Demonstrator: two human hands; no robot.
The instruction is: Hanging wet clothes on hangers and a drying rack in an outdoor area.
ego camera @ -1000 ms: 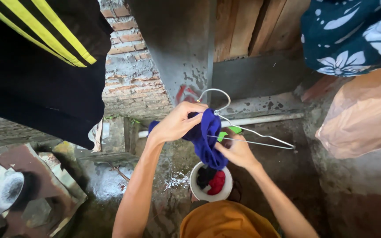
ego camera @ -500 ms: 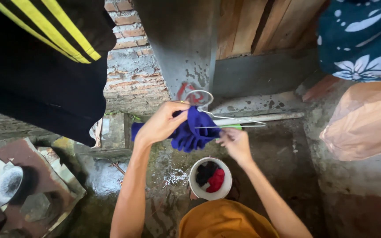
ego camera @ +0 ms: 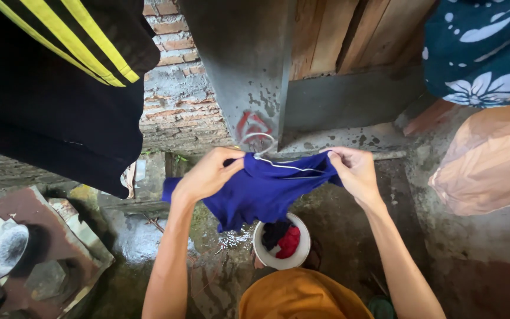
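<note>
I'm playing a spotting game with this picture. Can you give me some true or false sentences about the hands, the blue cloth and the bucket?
1. Both hands hold the blue cloth. True: the left hand and the right hand each grip an upper edge.
2. The cloth is on a wooden hanger. False: the wire hanger is thin metal, its hook showing above the cloth.
3. The white bucket is empty. False: it holds black and red clothes.
4. The bucket stands on the wet floor below the cloth. True.
5. A black garment with yellow stripes hangs at the upper left. True.
</note>
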